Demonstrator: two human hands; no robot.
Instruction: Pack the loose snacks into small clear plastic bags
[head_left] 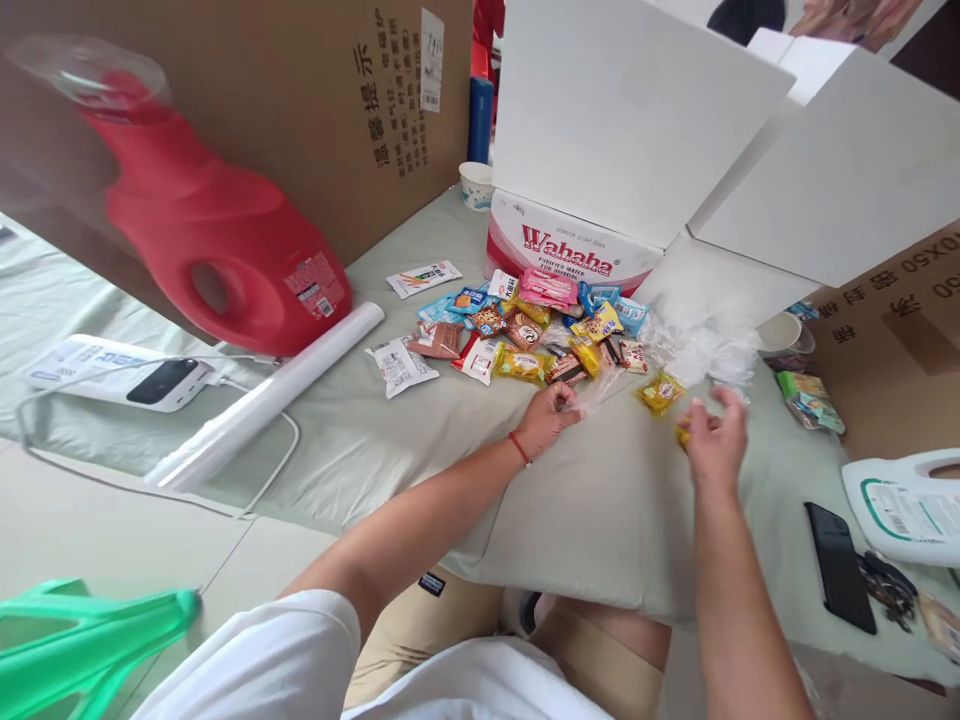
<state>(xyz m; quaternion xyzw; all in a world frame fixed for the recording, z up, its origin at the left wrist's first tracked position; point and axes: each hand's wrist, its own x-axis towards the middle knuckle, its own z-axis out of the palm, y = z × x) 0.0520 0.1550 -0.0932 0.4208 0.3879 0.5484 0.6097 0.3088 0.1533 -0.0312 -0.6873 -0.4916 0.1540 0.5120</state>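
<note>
My left hand [553, 418] is closed in a pinch on a thin clear plastic bag [600, 390] at the front of a snack pile. My right hand [716, 430] is slightly blurred, its curled fingers apart. A small yellow snack packet [682, 434] shows beside its fingertips, partly hidden; contact is unclear. Another yellow packet [661, 394] lies just beyond. The pile mixes wrapped snacks, among them a pink packet [548, 288], a brown cookie packet [523, 331] and a white packet [402, 366]. Crumpled clear bags [697, 335] lie behind my right hand.
A Wahaba-printed carton [570, 245] with white flaps stands behind the snacks. At left are a red jug [225, 230], a plastic-film roll [270, 400] and a power strip [120, 373]. A phone [840, 567] and a white bottle [907, 505] lie right. A green stool [90, 640] stands below.
</note>
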